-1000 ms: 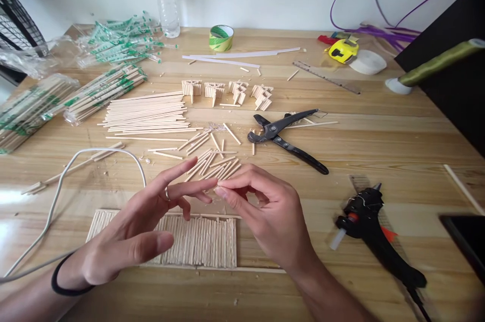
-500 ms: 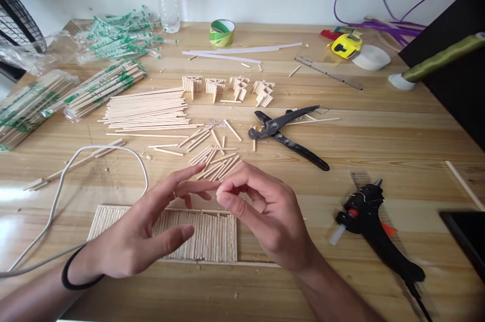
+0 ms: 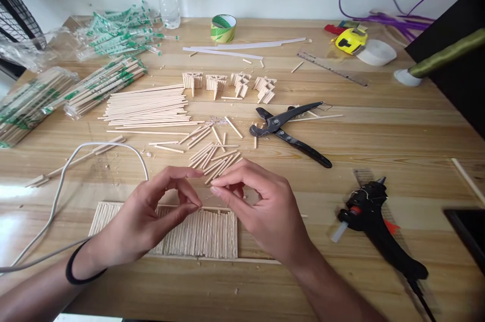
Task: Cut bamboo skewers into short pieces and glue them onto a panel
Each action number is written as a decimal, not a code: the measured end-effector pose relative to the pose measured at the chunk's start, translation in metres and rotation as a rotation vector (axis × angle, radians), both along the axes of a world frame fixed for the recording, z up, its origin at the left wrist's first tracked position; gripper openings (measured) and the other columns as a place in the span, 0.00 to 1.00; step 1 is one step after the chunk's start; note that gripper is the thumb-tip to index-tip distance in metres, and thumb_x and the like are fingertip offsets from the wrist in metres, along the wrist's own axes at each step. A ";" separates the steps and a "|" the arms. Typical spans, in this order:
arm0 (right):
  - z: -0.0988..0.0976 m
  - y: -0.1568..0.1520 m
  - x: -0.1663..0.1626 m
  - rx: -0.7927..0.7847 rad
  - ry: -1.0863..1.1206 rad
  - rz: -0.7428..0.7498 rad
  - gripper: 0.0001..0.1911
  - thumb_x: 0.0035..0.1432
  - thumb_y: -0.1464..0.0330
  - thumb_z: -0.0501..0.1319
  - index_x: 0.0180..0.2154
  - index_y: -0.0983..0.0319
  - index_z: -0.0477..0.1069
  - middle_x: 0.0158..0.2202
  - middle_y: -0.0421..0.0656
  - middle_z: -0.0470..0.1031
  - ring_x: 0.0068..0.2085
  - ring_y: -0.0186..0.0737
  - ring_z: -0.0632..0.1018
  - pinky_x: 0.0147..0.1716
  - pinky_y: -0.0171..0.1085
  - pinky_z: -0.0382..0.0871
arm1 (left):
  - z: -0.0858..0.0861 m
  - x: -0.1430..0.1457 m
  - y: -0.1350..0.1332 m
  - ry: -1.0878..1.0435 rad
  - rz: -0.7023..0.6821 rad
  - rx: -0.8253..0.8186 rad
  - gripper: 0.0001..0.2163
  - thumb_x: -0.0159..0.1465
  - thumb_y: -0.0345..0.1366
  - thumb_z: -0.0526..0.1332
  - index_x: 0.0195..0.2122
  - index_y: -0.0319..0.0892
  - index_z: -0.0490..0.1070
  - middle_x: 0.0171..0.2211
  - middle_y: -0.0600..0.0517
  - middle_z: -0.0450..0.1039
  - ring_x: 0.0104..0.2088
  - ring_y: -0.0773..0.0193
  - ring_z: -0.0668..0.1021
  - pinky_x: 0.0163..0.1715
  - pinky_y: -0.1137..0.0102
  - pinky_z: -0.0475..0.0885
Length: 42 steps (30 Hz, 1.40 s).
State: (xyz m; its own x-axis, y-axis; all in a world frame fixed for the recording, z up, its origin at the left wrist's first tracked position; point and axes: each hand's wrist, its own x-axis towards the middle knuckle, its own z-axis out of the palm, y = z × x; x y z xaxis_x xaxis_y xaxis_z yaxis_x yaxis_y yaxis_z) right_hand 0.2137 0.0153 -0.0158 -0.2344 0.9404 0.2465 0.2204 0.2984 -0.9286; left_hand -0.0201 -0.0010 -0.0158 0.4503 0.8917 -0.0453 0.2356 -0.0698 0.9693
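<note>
My left hand is curled over a flat panel of short sticks, its thumb meeting a lower fingertip while the index finger arches above. Whatever might be in that pinch is too small to make out. Close to it, my right hand presses thumb and index finger together, and I cannot make out anything between them. The fingertips of the two hands are slightly apart. Just beyond them lies a loose pile of cut sticks. The panel rests on the table, partly hidden by my left hand.
Black cutters and a glue gun lie to the right. Long sticks, small stick assemblies and wrapped chopstick bundles sit farther back. A white cable loops at left. A water bottle stands behind.
My left hand's fingers have curled in and its thumb has come up to a fingertip. My right hand keeps its pinch and has shifted slightly left. The view has tilted a little.
</note>
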 end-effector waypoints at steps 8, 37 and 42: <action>-0.017 0.000 -0.007 0.114 -0.169 0.241 0.07 0.66 0.76 0.68 0.35 0.61 0.83 0.33 0.45 0.83 0.36 0.41 0.81 0.37 0.40 0.76 | 0.004 0.001 0.000 -0.056 0.011 0.141 0.10 0.73 0.26 0.63 0.51 0.47 0.76 0.39 0.52 0.80 0.40 0.65 0.81 0.41 0.70 0.76; 0.000 0.004 0.002 -0.495 0.258 0.277 0.09 0.68 0.63 0.66 0.43 0.56 0.86 0.39 0.42 0.85 0.45 0.40 0.83 0.49 0.39 0.76 | 0.002 0.003 0.003 0.146 0.081 0.314 0.06 0.74 0.30 0.62 0.43 0.44 0.80 0.38 0.50 0.82 0.38 0.64 0.82 0.37 0.72 0.77; -0.005 0.004 0.002 -0.581 0.281 0.245 0.12 0.69 0.62 0.65 0.47 0.58 0.85 0.40 0.43 0.84 0.39 0.37 0.82 0.42 0.36 0.78 | 0.003 0.002 0.005 0.133 0.048 0.388 0.11 0.72 0.26 0.63 0.50 0.47 0.81 0.43 0.49 0.84 0.41 0.62 0.83 0.40 0.69 0.79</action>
State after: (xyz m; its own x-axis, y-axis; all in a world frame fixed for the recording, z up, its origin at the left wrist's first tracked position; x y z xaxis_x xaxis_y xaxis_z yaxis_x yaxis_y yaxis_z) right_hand 0.2161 0.0189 -0.0205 -0.4577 0.8665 -0.1993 -0.0622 -0.2548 -0.9650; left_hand -0.0180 0.0039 -0.0126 0.4203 0.8741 0.2435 0.3687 -0.4097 0.8344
